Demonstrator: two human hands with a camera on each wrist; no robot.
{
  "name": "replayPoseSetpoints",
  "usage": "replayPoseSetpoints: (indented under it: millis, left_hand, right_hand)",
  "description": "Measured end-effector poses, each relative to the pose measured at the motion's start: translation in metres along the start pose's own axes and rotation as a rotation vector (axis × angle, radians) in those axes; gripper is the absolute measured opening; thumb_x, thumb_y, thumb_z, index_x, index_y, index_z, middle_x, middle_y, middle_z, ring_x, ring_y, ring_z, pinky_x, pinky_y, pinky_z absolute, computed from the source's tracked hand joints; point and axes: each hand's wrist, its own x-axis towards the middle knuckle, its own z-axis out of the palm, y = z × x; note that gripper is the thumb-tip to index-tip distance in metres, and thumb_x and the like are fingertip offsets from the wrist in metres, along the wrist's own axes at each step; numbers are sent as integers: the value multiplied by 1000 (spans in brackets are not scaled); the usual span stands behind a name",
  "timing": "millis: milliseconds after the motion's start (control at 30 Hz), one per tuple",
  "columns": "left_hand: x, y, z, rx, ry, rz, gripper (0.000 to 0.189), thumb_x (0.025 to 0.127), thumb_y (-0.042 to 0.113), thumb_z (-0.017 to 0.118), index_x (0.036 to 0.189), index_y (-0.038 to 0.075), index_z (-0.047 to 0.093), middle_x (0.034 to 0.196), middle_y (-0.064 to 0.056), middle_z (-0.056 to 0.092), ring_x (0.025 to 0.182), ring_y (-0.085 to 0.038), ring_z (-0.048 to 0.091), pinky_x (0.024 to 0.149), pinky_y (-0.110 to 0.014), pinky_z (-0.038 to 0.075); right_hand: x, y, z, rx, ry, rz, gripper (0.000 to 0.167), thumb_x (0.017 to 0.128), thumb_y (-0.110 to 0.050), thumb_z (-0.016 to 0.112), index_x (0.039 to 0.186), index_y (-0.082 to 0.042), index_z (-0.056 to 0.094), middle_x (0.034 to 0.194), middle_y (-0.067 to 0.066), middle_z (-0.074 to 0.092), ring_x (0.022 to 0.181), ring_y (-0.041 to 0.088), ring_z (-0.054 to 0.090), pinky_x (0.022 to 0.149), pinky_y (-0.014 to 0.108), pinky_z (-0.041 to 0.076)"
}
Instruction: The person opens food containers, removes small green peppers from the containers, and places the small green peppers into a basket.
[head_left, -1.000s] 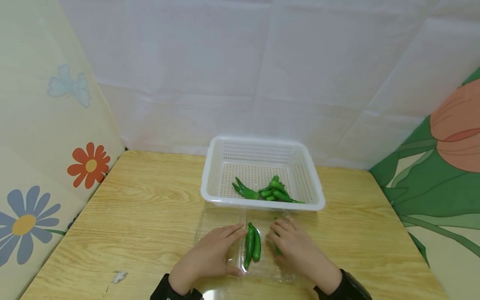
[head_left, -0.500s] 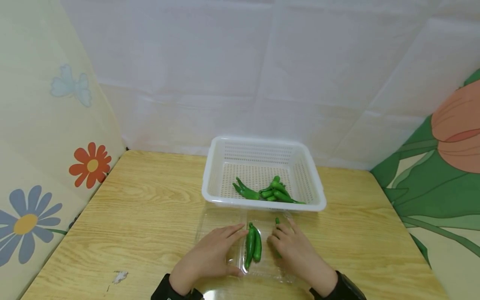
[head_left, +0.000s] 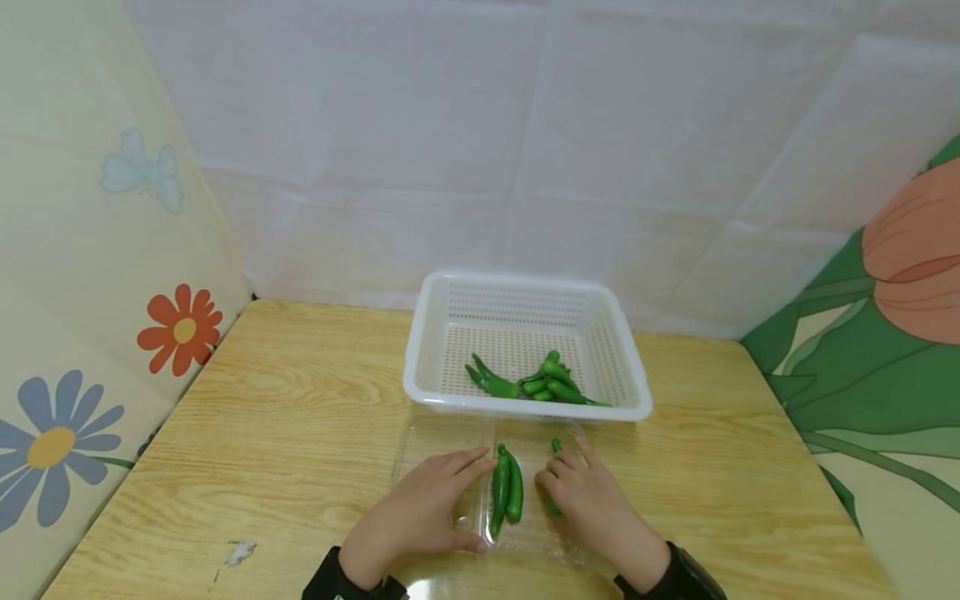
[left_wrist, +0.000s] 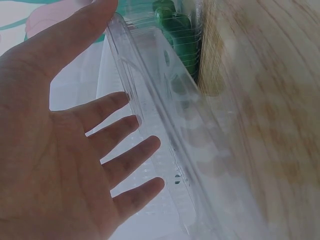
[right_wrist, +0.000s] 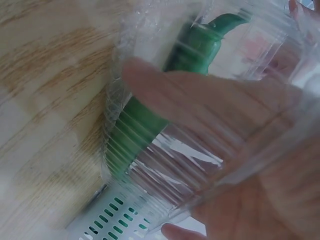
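Two green chili peppers [head_left: 507, 487] lie side by side in a clear plastic clamshell box [head_left: 531, 540], its lid folded out to the left. My left hand [head_left: 423, 504] rests at the box's left edge with fingers stretched; its thumb and fingertips meet the clear rim [left_wrist: 150, 90] in the left wrist view. On the right side of the box my right hand [head_left: 592, 502] holds another green chili pepper [right_wrist: 140, 125], thumb [right_wrist: 150, 85] laid across its middle. The ribbed clear wall stands before them in the right wrist view, where the other fingertips are hidden.
A white perforated basket [head_left: 525, 408] stands just behind the box, with several green chili peppers [head_left: 555, 383] inside. The wooden table [head_left: 300, 417] meets a white cloth backdrop [head_left: 480, 167] and floral side panels [head_left: 885, 350].
My right hand has shifted slightly toward me, showing more of the chili pepper's far end above the fingers. My left hand and the two chili peppers stay in place.
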Motion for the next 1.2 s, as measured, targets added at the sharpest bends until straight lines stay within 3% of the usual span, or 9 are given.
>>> replayPoseSetpoints:
  millis: [300, 567, 733, 933, 1200]
  left_hand:
    - [0, 0, -1, -2, -1, -1, 94, 73, 54, 81, 150, 17, 43, 156, -2, 37, 138, -23, 41, 114, -43, 35]
    - [1, 1, -1, -9, -8, -16, 95, 73, 55, 81, 151, 17, 42, 157, -1, 36, 139, -23, 40, 115, -44, 34]
    - [2, 1, -2, -10, -7, -17, 95, 73, 54, 82, 151, 17, 42, 157, -2, 37, 139, -23, 40, 115, -44, 34]
    - [2, 1, -1, -5, 2, -9, 96, 73, 54, 82, 151, 17, 42, 156, -2, 37, 138, -24, 41, 114, -44, 34]
    - [2, 2, -1, -4, -1, -17, 95, 73, 54, 82, 151, 17, 42, 156, -3, 37, 139, -25, 41, 115, -45, 34]
  right_hand:
    - [1, -1, -1, -18, 33, 2, 34, 62, -10, 88, 91, -8, 72, 95, 9, 70, 103, 31, 63, 106, 60, 39]
    - [3, -3, -2, -55, 136, -50, 23, 67, 1, 81, 85, -10, 72, 92, 7, 71, 99, 28, 65, 101, 56, 46]
    - [3, -3, -5, -29, 196, -70, 22, 72, -6, 82, 92, -8, 72, 94, 8, 71, 96, 28, 66, 97, 57, 49]
    - [3, -2, -7, -22, 206, -57, 26, 82, -22, 79, 103, -9, 73, 98, 5, 72, 96, 25, 67, 93, 54, 52]
    - [2, -1, -11, -7, 244, -84, 30, 82, -26, 80, 107, -11, 73, 99, 2, 72, 94, 23, 67, 91, 48, 54]
